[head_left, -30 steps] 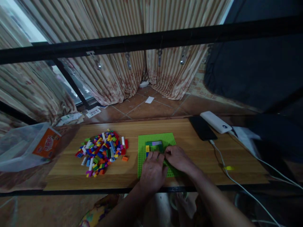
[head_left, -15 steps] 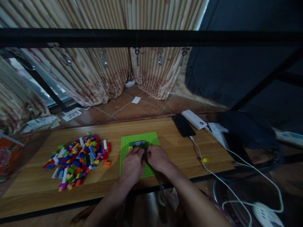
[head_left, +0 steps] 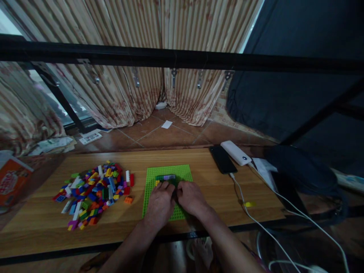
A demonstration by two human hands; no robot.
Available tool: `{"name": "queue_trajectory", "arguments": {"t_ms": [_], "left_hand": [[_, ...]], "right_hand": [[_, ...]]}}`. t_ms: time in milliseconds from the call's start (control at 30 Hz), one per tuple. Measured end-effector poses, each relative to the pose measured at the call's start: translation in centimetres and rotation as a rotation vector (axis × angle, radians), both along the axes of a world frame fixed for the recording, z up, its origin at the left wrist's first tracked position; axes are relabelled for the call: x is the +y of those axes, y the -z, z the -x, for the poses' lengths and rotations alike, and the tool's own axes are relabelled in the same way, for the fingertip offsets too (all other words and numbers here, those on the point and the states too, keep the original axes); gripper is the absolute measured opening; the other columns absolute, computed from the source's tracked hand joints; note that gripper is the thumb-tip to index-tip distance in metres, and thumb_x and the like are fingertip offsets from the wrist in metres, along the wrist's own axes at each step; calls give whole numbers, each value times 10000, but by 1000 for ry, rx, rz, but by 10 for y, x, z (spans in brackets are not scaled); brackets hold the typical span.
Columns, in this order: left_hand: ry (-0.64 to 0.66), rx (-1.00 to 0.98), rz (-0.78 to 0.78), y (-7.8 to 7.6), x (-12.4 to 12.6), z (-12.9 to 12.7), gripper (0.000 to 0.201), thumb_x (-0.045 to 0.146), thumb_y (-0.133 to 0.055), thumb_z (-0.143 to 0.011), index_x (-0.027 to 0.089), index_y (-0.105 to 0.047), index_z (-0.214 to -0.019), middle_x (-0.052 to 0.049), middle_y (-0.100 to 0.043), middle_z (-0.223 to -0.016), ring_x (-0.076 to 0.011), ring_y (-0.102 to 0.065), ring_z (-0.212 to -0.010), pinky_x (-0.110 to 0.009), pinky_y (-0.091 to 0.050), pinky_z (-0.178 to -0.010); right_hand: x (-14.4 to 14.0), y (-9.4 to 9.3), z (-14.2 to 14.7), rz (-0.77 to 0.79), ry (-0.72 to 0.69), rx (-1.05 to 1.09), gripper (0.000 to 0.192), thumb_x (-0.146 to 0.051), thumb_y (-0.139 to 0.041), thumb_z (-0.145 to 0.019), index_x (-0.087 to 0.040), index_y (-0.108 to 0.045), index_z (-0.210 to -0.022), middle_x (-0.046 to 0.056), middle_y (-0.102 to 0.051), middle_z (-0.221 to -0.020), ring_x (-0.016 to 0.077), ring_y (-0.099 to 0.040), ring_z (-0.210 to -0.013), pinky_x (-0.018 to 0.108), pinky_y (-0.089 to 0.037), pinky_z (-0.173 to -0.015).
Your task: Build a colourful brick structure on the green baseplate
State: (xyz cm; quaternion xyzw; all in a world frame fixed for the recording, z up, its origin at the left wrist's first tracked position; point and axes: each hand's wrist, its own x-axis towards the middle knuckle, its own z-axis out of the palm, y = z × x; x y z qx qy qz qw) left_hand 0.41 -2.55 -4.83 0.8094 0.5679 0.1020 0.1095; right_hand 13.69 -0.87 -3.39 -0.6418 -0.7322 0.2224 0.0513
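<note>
Left hand [head_left: 160, 200] and right hand [head_left: 191, 197] overlie green square studded baseplate [head_left: 150, 182] near front edge of wood-grain surface [head_left: 218, 191]; fingers' [head_left: 167, 185] closure cannot be determined

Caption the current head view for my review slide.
Left hand and right hand at a green baseplate, with a pile of colourful bricks to the left.

A wood-grain tabletop [head_left: 222, 197] has a black rim [head_left: 71, 251] along its near edge. Beyond the far edge lies a floor [head_left: 150, 140] of brown tiles with pale joints. Striped curtains [head_left: 127, 30], beige with reddish blotches, hang behind it. Past the far left corner, pale light shows at a window [head_left: 8, 24]. Higher up crosses a black bar [head_left: 127, 57] with metal hooks [head_left: 173, 79]. Beyond the far right corner, dark cloth [head_left: 284, 38] hangs beside a brick-patterned wall [head_left: 222, 109]. The room is dim.
</note>
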Motion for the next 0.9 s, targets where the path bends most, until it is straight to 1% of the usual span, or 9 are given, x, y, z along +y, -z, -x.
{"name": "queue_trajectory", "arguments": {"t_ms": [267, 367, 433, 533, 600, 667, 700, 767, 900], "left_hand": [[-4, -20, 1, -4, -1, -1, 104, 132, -520, -836, 182, -595, -888, -62, -609, -973, -224, -547, -942, -361, -426, -885], [3, -45, -11, -3, -2, 0, 80, 166, -539, -851, 184, -598, -902, -60, -606, -977, -226, -548, -950, -367, -423, -887], [7, -62, -13, -2, -2, 1, 62, 193, -559, -855, 192, -599, -902, -54, -605, -972, -224, -548, -954, -366, -419, -891], [10, -71, -12, 0, -2, 2, 53, 204, -567, -856, 201, -601, -897, -46, -605, -964, -218, -551, -949, -361, -417, -886], [9, -74, -12, 0, -1, 3, 59, 202, -559, -860, 204, -601, -902, -43, -606, -966, -214, -553, -949, -359, -416, -887], [3, -72, -6, 0, -1, 2, 61, 200, -557, -859, 205, -603, -900, -44, -608, -970, -214, -555, -947, -361, -414, -891], [0, -68, 0, -1, -1, 2, 60, 200, -558, -857, 204, -603, -896, -46, -609, -971, -215, -556, -944, -363, -415, -889], [-6, -61, 6, -2, 0, 1, 53, 201, -559, -855, 202, -603, -885, -50, -610, -967, -218, -560, -934, -364, -419, -878], [-4, -61, 0, -3, 0, 1, 57, 186, -558, -850, 202, -602, -882, -48, -614, -953, -218, -564, -923, -356, -426, -856]], "right_hand": [[-2, 0, -1, -17, 12, 47, 252, -186, -441, -857, -195, -690, -815, 74, -732, -852, 189, -655, -844, 276, -392, -709], [6, -4, -13, -64, 35, 93, 248, -202, -450, -867, -199, -693, -823, 62, -735, -856, 180, -660, -833, 265, -405, -719], [14, -9, -33, -122, 137, 74, 256, -236, -447, -885, -195, -697, -850, 73, -735, -880, 185, -664, -834, 267, -417, -722], [21, -16, -79, -222, 464, -78, 282, -301, -443, -901, -183, -697, -931, 115, -727, -920, 225, -669, -870, 298, -438, -735], [20, -16, -113, -225, 677, -198, 304, -358, -484, -878, -161, -681, -1000, 151, -711, -973, 264, -670, -892, 333, -455, -733], [15, -11, -141, -191, 751, -268, 364, -384, -517, -856, -130, -657, -1075, 187, -680, -1067, 284, -664, -942, 356, -467, -759], [13, -8, -151, -153, 772, -296, 384, -395, -497, -865, -117, -655, -1078, 200, -676, -1062, 295, -662, -955, 369, -471, -765], [8, -1, -164, -72, 740, -333, 391, -402, -464, -881, -111, -668, -1043, 205, -680, -1045, 314, -658, -971, 389, -476, -768], [8, 5, -172, -5, 617, -353, 322, -323, -437, -896, -152, -692, -992, 173, -697, -1034, 303, -651, -995, 383, -471, -772]]}}
